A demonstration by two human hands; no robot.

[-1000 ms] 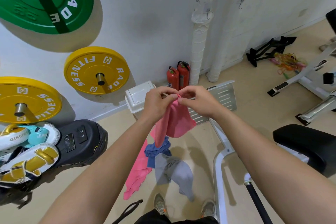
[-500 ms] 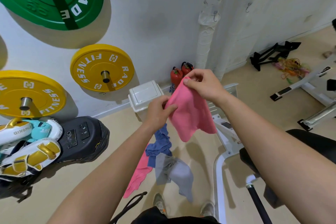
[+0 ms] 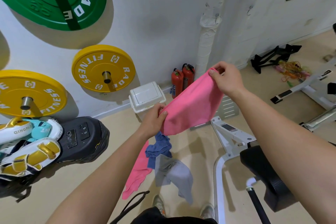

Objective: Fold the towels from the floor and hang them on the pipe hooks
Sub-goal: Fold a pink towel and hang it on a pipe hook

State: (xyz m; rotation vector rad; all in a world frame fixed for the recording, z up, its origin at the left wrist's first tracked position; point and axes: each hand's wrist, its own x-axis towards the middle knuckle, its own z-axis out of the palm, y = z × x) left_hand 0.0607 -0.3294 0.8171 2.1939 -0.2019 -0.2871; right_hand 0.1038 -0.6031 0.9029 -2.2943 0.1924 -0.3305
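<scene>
Soft pink towel (image 3: 190,105) stretched taut in mid-air, one corner pinched by the left hand (image 3: 154,120), the opposite corner by the raised right hand (image 3: 225,78), crumpled pink, blue and grey towels (image 3: 163,165) heaped on the smooth beige floor (image 3: 91,187) below, tape-wrapped white pipe (image 3: 207,42) behind

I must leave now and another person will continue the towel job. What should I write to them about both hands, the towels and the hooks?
The left hand pinches the lower corner of the pink towel.
The right hand pinches its upper corner, so the towel is stretched in the air between them.
On the floor, in one heap by the feet: a second pink towel, a blue towel and a grey towel.
The hook on the pipe carries nothing.
Done: one towel lifted.
Left: fold and hang it, then the other three.
</scene>
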